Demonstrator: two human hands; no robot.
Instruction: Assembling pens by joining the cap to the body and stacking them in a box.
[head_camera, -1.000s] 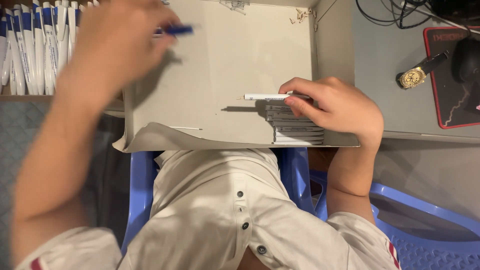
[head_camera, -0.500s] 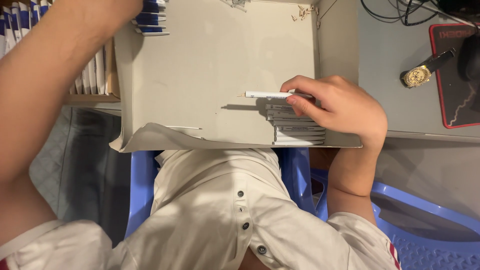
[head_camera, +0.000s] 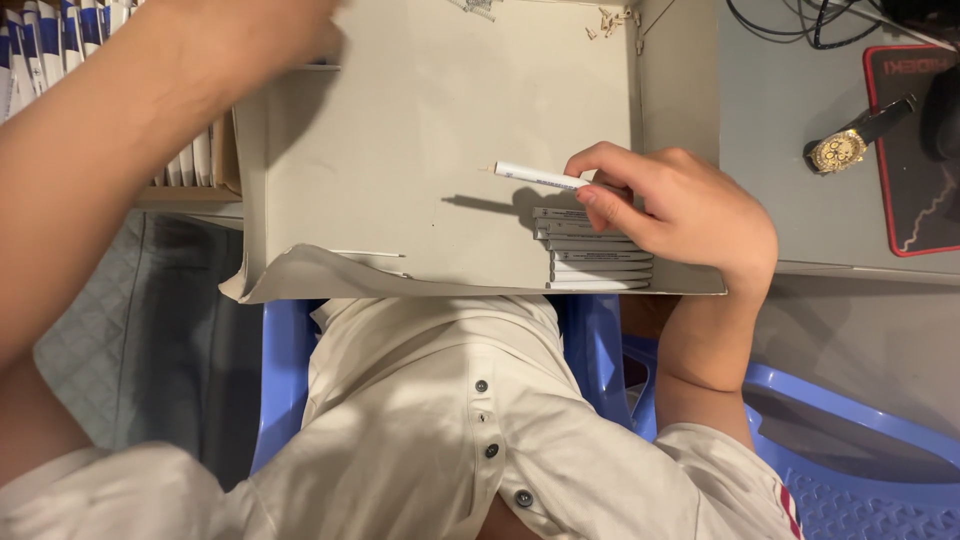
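My right hand (head_camera: 672, 205) pinches one end of a thin white pen-like stick (head_camera: 538, 177), holding it level just above a row of similar white sticks (head_camera: 598, 255). These lie side by side in the near right corner of a shallow grey cardboard box (head_camera: 420, 120). My left hand (head_camera: 245, 30) is blurred at the top left, over the box's far left corner, close to a row of blue-and-white pens (head_camera: 60, 30). Whether it holds anything is hidden by blur.
A gold wristwatch (head_camera: 845, 148) lies on the grey desk (head_camera: 780, 100) to the right, beside a red-edged black mat (head_camera: 915, 160). Black cables (head_camera: 800, 15) run along the top. A blue plastic chair (head_camera: 850, 450) is under me.
My left arm swung up past the top edge beside the blue pens, and the hand is back in view at the box's far left. My right hand stays over the sticks with the white one.
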